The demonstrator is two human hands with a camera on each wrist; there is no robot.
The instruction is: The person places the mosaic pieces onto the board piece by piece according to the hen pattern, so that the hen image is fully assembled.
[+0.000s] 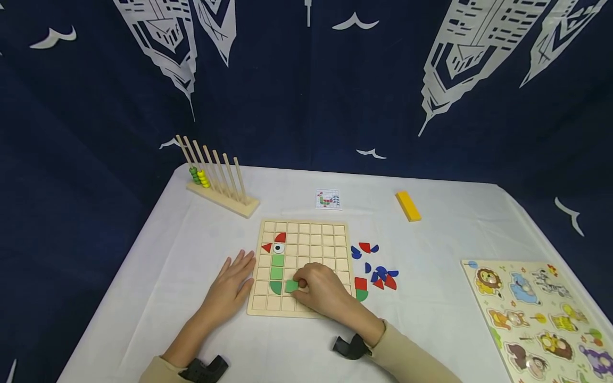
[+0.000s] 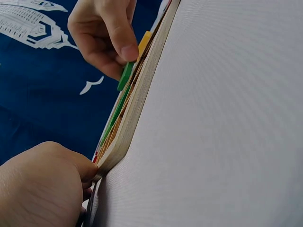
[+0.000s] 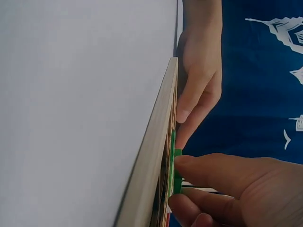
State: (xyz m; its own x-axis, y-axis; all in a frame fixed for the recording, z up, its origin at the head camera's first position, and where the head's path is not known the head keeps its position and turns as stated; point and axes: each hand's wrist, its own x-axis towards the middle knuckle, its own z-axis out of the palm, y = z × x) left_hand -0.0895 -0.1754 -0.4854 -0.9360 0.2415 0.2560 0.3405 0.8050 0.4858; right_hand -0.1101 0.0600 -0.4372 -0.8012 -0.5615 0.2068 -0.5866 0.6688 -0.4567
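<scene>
R hand (image 1: 320, 287) w/ green sq. (image 1: 291, 286) in pinch over grid board (image 1: 316, 242), L hand (image 1: 229, 290) loose, prob. touching edge

Green square tiles (image 1: 276, 260) lie on the pale wooden grid board (image 1: 316, 242). Behind it lies a white rectangular card (image 1: 328, 199).

I see five green tiles (image 1: 277, 260), one grid board (image 1: 316, 247), one picture card (image 1: 328, 199), one yellow block (image 1: 408, 206), seven pegs (image 1: 239, 175), one animal puzzle (image 1: 529, 327).
</scene>
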